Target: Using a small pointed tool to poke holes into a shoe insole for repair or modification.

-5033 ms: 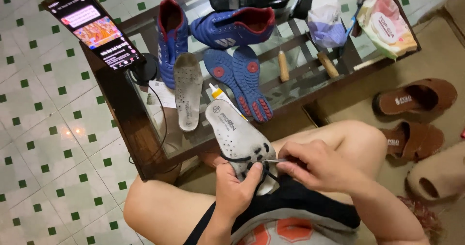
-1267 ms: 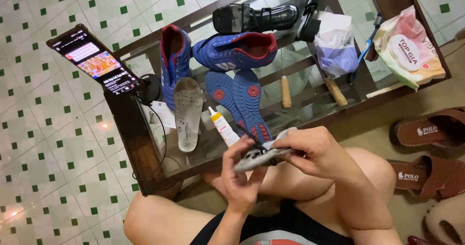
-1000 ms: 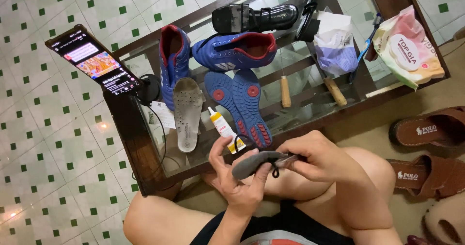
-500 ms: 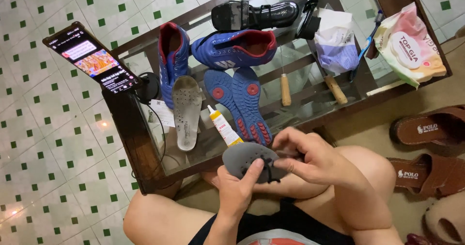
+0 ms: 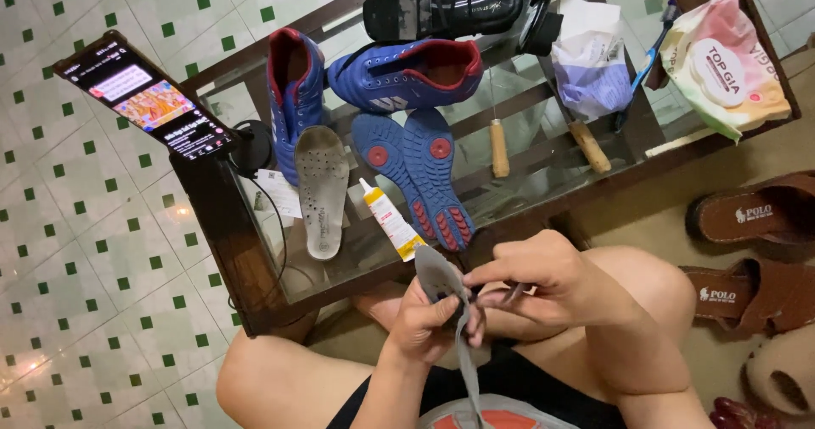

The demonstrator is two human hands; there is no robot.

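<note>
My left hand grips a grey shoe insole held on edge over my lap, its length running down toward my shorts. My right hand pinches the insole's upper part from the right, with a thin dark tool between its fingers. Just beyond my hands, on the glass table, lie a white glue tube with a yellow cap, another grey insole, two blue soles with red spots and two blue shoes.
A phone with a lit screen stands on a holder at the table's left corner. Two wooden-handled tools, a black heeled shoe, a plastic bag and a wipes pack sit farther back. Brown sandals lie on the floor at right.
The insole has turned in my hands from lying flat with its broad face showing to standing on edge and hanging downward. Both hands stay on it.
</note>
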